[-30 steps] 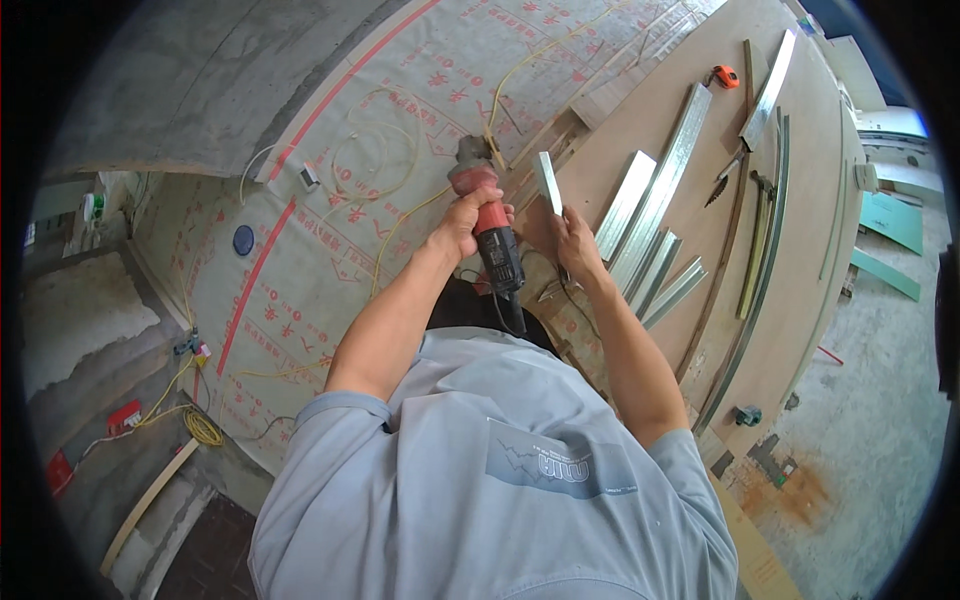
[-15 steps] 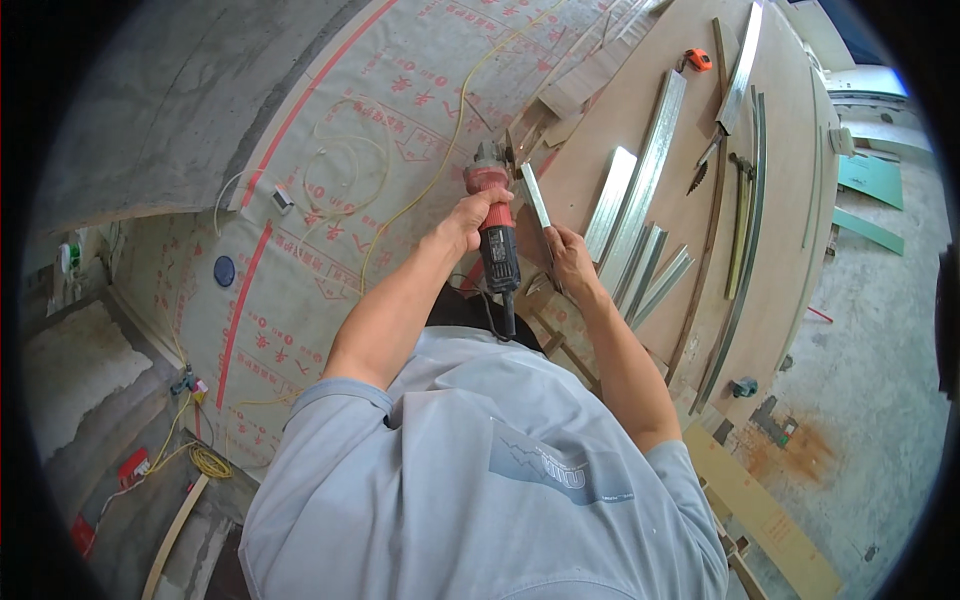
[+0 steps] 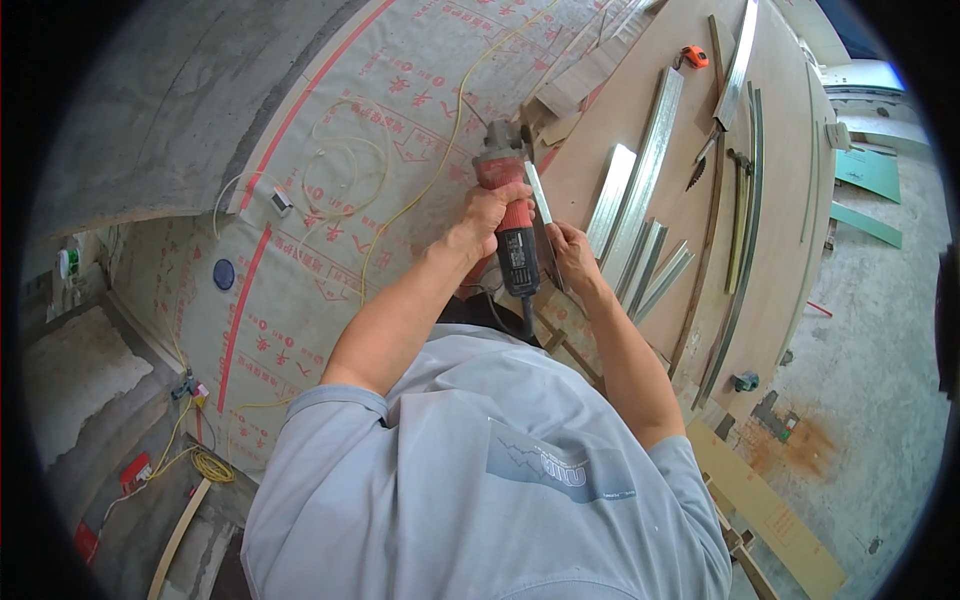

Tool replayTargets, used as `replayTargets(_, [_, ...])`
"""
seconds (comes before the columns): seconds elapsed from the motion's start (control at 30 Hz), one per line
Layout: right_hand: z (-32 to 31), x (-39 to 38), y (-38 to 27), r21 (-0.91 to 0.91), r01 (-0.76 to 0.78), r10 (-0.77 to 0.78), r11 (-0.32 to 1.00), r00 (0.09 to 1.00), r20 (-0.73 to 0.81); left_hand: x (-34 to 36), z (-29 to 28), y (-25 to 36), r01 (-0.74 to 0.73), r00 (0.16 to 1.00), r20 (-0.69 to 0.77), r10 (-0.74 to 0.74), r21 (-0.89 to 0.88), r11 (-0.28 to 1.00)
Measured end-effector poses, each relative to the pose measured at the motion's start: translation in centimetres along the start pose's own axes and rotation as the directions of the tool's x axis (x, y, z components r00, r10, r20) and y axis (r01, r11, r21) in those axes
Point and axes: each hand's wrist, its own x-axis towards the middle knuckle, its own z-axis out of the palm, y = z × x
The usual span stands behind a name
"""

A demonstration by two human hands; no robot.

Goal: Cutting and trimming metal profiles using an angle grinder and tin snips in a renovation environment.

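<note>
My left hand [image 3: 487, 217] is wrapped round the red body of an angle grinder [image 3: 517, 262], its black end and cord toward me and its grey head pointing away. The edge-on dark disc at the grinder's head is close to the far end of a thin silver metal profile [image 3: 538, 192]. My right hand [image 3: 572, 250] grips the near part of that profile at the board's left edge; fingers partly hide it. Just right of my right hand lie several metal channels [image 3: 640, 170] on a wooden board [image 3: 690, 180].
An orange tape measure [image 3: 695, 57], a dark metal strip [image 3: 745, 240] and a hammer-like tool [image 3: 739, 165] lie on the board. A yellow cord [image 3: 457, 130] crosses the printed floor sheet [image 3: 400, 90] at left. Green panels [image 3: 868, 172] lie on the right floor.
My left hand has brought the grinder slightly right and nearer me, and its head is now higher and tilted differently beside the profile. Sparks at the disc no longer show. My right hand stays.
</note>
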Motion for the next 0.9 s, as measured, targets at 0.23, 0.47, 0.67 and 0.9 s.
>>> replayTargets(0.23, [-0.2, 0.7, 1.2, 0.064, -0.038, 0.036, 0.997, 0.999, 0.028, 3.4, -0.7, -3.9, -0.181, 0.982, -0.091, 0.168, -0.158, 0.971])
replayTargets(0.47, [0.0, 0.5, 1.2, 0.039, 0.015, -0.015, 0.999, 1.000, -0.008, 3.8, -1.0, -4.2, -0.152, 0.986, -0.097, 0.137, -0.162, 0.975])
replayTargets(0.67, [-0.3, 0.7, 1.5, 0.049, 0.014, -0.015, 0.999, 1.000, 0.007, 3.8, -0.8, -4.3, -0.165, 0.984, -0.092, 0.153, -0.143, 0.976])
replayTargets(0.9, [0.0, -0.2, -0.6, 0.075, -0.045, 0.042, 0.996, 0.998, 0.035, 3.6, -1.0, -4.3, -0.173, 0.980, -0.121, 0.157, -0.129, 0.977])
